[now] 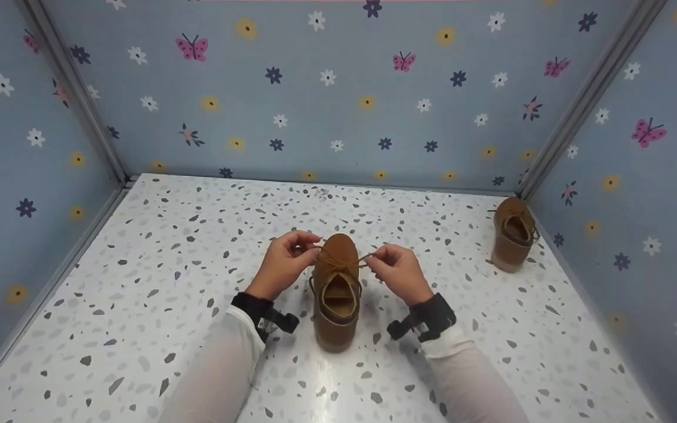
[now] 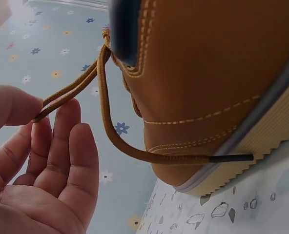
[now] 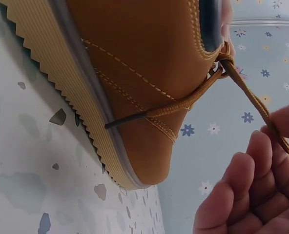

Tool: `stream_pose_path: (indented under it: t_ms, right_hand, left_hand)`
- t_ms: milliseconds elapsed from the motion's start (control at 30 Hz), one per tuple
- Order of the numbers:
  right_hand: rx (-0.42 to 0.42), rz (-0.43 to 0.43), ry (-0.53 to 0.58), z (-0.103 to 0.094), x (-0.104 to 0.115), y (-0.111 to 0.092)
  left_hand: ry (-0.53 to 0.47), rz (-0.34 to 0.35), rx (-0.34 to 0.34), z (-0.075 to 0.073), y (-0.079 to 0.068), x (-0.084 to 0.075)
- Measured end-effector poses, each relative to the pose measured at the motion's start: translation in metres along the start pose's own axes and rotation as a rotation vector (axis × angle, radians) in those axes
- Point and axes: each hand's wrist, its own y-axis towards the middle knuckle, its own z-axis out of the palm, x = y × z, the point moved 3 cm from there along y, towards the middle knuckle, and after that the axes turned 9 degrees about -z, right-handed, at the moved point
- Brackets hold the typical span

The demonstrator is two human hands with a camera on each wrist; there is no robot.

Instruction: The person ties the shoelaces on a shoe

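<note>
Close up to both wrist cameras, a brown shoe (image 2: 198,83) stands upright on its sole on the speckled table (image 1: 156,264), toe pointing away from the person, its long axis running almost straight toward the back wall (image 1: 338,117). It sits between the two hands, its front part level with them and its heel nearer the person. The left hand (image 1: 284,258) pinches one lace loop (image 2: 76,87) between thumb and fingertips; the right hand (image 1: 400,270) pinches the opposite loop (image 3: 254,100). Dark-tipped lace ends (image 3: 174,105) hang down either side. Well apart, by the right-hand wall (image 1: 626,194), another shoe (image 1: 509,249) stands, its toe also pointing away.
</note>
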Motion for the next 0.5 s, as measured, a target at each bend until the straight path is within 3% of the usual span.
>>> stream_pose_path:
  t_ms: [167,300,367,500]
  right_hand:
    - [0.023,-0.052,-0.132,-0.0001,0.0047,-0.0015]
    - [0.022,-0.076,-0.209,-0.0008,0.0057,-0.0011]
    - [0.022,-0.061,-0.181,-0.0009,0.0040,-0.0003]
    - [0.009,0.038,-0.021,0.0004,-0.0029,0.0007]
  left_hand:
    - [0.078,0.017,-0.016,-0.0009,0.0004,-0.0001]
    - [0.102,-0.010,-0.025,-0.0028,0.0004,0.0008]
    - [0.097,-0.025,-0.030,-0.0037,0.0002,0.0006]
    - [0.048,-0.040,-0.031,-0.0037,0.0015,0.0016]
